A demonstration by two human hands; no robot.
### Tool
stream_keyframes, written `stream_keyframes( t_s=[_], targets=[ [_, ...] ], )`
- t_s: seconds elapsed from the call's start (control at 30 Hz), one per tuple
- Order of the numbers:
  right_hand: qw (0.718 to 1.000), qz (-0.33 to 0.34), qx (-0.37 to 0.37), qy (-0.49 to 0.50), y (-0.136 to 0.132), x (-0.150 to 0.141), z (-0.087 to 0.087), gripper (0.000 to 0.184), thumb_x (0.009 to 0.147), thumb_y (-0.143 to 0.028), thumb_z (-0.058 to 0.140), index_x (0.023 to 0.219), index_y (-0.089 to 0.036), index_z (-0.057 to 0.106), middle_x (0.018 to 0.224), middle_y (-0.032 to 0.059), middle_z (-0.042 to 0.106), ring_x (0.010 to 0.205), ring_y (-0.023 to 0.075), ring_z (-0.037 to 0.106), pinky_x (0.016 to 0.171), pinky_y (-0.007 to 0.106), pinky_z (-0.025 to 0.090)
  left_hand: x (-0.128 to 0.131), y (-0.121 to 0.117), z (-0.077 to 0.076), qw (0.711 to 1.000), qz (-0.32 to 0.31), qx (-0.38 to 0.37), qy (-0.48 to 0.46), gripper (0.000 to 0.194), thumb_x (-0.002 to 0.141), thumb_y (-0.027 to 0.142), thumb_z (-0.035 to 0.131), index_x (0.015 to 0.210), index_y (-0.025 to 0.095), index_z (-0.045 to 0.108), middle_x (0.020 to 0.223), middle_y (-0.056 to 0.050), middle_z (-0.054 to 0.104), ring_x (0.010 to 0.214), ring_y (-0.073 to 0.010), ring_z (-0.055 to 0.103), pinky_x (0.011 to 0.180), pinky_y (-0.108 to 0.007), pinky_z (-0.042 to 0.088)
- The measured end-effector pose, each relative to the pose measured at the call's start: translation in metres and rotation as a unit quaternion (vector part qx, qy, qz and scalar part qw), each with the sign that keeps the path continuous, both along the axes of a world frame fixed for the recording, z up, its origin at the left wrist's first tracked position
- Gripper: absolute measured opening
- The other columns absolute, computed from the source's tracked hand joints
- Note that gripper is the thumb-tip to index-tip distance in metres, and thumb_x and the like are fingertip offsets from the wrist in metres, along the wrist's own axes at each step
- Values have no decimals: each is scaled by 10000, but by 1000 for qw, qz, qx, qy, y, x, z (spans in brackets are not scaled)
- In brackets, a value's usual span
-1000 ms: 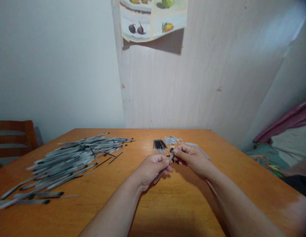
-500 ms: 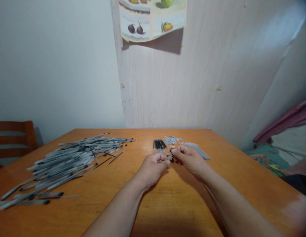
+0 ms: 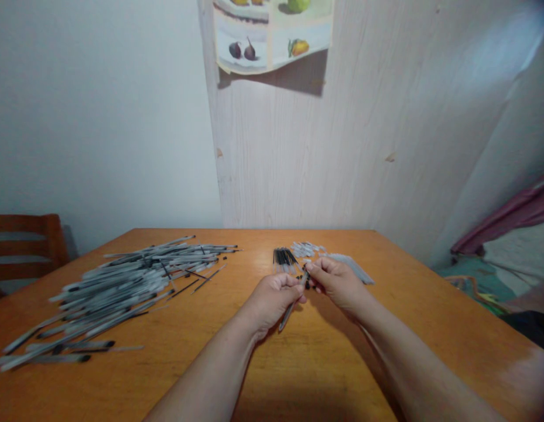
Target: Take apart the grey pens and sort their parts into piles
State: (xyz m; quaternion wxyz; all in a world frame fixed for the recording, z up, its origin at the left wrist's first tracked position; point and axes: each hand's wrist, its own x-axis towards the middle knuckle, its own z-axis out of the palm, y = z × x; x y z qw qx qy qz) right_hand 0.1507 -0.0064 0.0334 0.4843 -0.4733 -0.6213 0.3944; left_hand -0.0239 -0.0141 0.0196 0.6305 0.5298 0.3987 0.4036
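Note:
My left hand (image 3: pixel 278 299) is closed round a slim translucent pen (image 3: pixel 287 316), its lower end sticking out below the fingers. Just to the right, my right hand (image 3: pixel 335 280) pinches at the pen's upper end, where something small and dark shows between thumb and finger. Right behind the hands, a row of black pen refills (image 3: pixel 283 257) lies on the table. Small black end plugs (image 3: pixel 310 286) are scattered close under the fingertips, partly hidden by them.
A large heap of pens (image 3: pixel 135 275) covers the left of the wooden table (image 3: pixel 272 375). Clear pen caps (image 3: pixel 303 249) lie behind the hands, and clear pen barrels (image 3: pixel 353 269) behind the right one. A wooden chair (image 3: pixel 30 225) stands at left.
The pen has turned in my left hand, so its lower end now shows below the fingers. Both hands stay in nearly the same place.

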Motion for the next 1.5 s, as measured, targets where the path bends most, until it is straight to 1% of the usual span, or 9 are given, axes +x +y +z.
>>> stream_keyframes(
  t_s=[0.17,0.47,0.57,0.67,0.87,1.0,1.17,1.33,1.5],
  targets=[
    [999,-21,21,-27,2,0,-4,411,860,-580,596,681,-213,552,589,-23,547,544,126,454,547,273,349,1,1,-1,1000,11,26,12,261,726,368,766,816,152,649,743,-51,676,667,-136,577,682,-261,413],
    [998,-38,32,-25,2,-3,-4,426,841,-597,605,660,-221,522,562,-37,497,533,124,423,534,275,334,3,3,-3,999,14,28,16,248,717,358,770,814,160,656,749,-55,677,667,-146,580,669,-266,422],
    [1000,-25,4,15,1,-6,-3,434,827,-602,625,668,-208,537,581,-25,533,524,113,436,527,266,331,2,5,-4,1000,6,23,9,280,721,382,775,827,149,660,766,-60,682,682,-145,580,688,-268,412],
    [994,-3,-41,97,-1,-8,-2,437,817,-613,630,715,-192,571,634,-2,590,512,104,456,501,256,330,0,6,-2,999,-10,33,-10,328,728,416,781,868,137,681,814,-69,690,705,-140,571,705,-270,391],
    [979,31,-79,188,-2,-7,-2,328,841,-501,645,852,-173,657,753,27,641,545,105,506,469,246,322,-2,5,4,997,-31,43,-48,325,753,418,769,875,125,701,807,-67,679,750,-147,560,749,-281,381],
    [980,43,-77,177,-4,-7,-1,306,835,-462,669,787,-160,645,748,25,629,542,89,493,477,239,320,-4,6,2,997,-43,44,-49,355,753,432,773,921,126,709,836,-72,686,751,-144,569,760,-280,391],
    [982,52,-82,163,-6,-8,1,336,807,-507,702,836,-176,650,685,-6,617,522,85,446,487,237,299,-6,7,-2,995,-82,23,-56,370,782,456,748,948,129,700,866,-85,694,733,-143,584,729,-271,413],
    [989,31,-58,132,-5,-9,3,408,761,-565,736,716,-183,599,629,-9,609,521,87,430,512,238,311,-4,5,-1,997,-66,21,-45,362,773,458,757,907,129,691,840,-89,700,715,-146,592,733,-279,429],
    [990,27,-58,127,-5,-10,1,402,780,-562,715,727,-179,604,646,-5,614,515,85,432,507,240,310,-4,7,-2,996,-71,18,-48,355,779,445,754,921,127,687,847,-84,698,728,-141,592,731,-271,427]
  ],
)
